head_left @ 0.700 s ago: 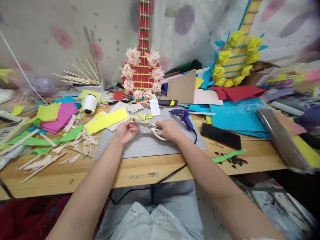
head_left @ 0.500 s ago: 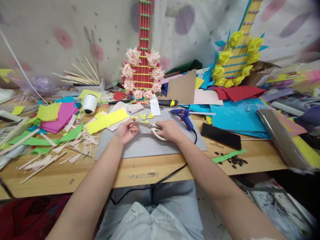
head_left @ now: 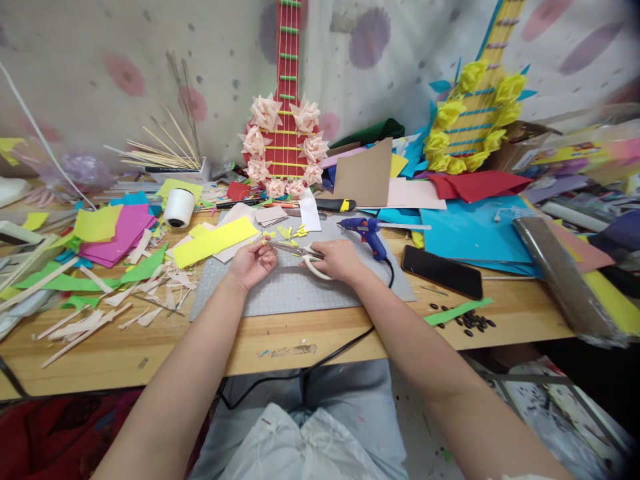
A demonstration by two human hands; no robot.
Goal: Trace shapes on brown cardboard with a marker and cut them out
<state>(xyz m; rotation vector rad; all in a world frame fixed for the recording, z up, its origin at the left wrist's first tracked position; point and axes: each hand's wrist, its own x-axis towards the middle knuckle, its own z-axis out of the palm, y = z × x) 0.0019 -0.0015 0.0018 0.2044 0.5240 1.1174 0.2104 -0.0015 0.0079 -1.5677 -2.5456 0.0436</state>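
Over grey mat (head_left: 295, 293), left hand (head_left: 251, 265) grip pinching yellow scrap (head_left: 264, 239); right hand (head_left: 339, 259) grip closed around scissors (head_left: 293, 249)

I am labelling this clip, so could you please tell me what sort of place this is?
Probably a paper-craft workbench: coloured paper offcuts litter the wooden table, a blue glue gun lies on the grey cutting mat, and the right hand holds scissors.

We see only slight shifts: our right grip (head_left: 339, 259) has nudged the scissors (head_left: 294, 249) a touch up and toward the left grip (head_left: 253, 264), whose fingertips now pinch the small yellow scrap (head_left: 264, 239) nearer the blade tips.
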